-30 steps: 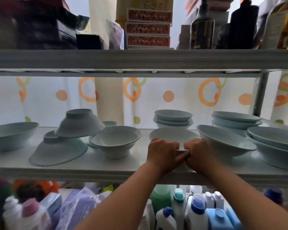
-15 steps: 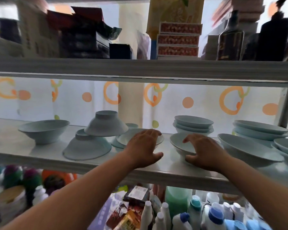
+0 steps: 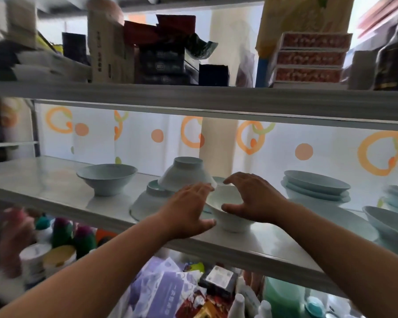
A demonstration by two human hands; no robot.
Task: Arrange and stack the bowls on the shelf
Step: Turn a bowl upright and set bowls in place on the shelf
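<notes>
While upright — bowl [image 3: 226,222] under right grip [image 3: 257,198]

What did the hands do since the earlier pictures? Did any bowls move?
Both hands slid left along the shelf. A second ago they pressed together at one bowl's front rim; now the left hand and right hand sit apart, either side of the upright bowl. Whether the right one grips it isn't clear. The upside-down bowls, lone left bowl and plate stack stayed put.
</notes>
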